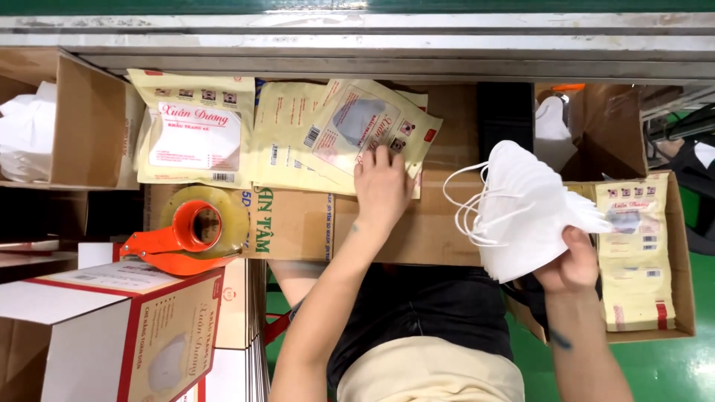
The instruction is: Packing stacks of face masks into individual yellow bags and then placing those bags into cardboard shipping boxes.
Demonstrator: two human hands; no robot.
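My left hand (381,184) rests fingers-down on a pale yellow mask pouch (369,126) that tops a small fan of similar pouches (287,138) on a cardboard box lid (432,223). My right hand (572,262) grips the lower edge of a stack of white folded face masks (525,208), held up above the box with their ear loops (465,201) dangling to the left.
A filled pouch (195,128) lies at the back left. An orange tape dispenser (190,234) sits left of my arm. A red-and-white carton (149,335) stands at the lower left. An open cardboard box with more pouches (637,253) is on the right. White masses fill a box (28,130) at the far left.
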